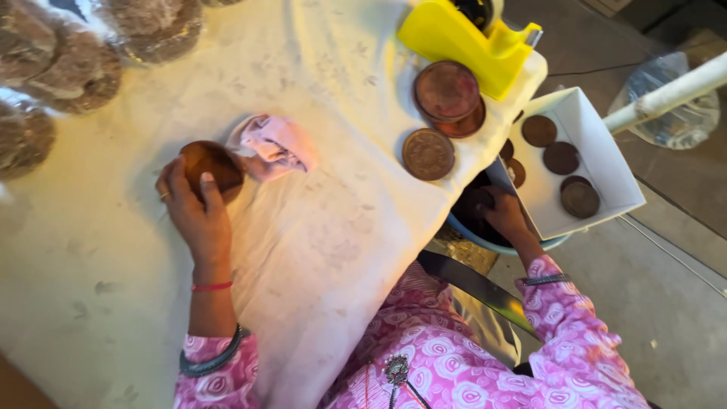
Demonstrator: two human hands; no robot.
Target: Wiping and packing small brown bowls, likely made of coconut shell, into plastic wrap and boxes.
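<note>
My left hand point(198, 216) grips a round brown wooden disc point(212, 167) against the cream cloth-covered table point(326, 227). A crumpled pink cloth point(274, 145) lies right beside the disc, touching it. My right hand point(503, 213) reaches down off the table edge into a blue tub point(485, 236) and closes around a dark round piece there; the grip is partly hidden. Three more brown discs sit near the table edge: a stacked pair point(448, 95) and a single one point(428, 154).
A yellow tape dispenser point(462, 38) stands at the table's far edge. A white box point(598, 163) holding several dark discs rests beside the tub. Plastic-wrapped stacks of brown discs point(68, 60) crowd the top left. A white pole point(666, 95) crosses at right.
</note>
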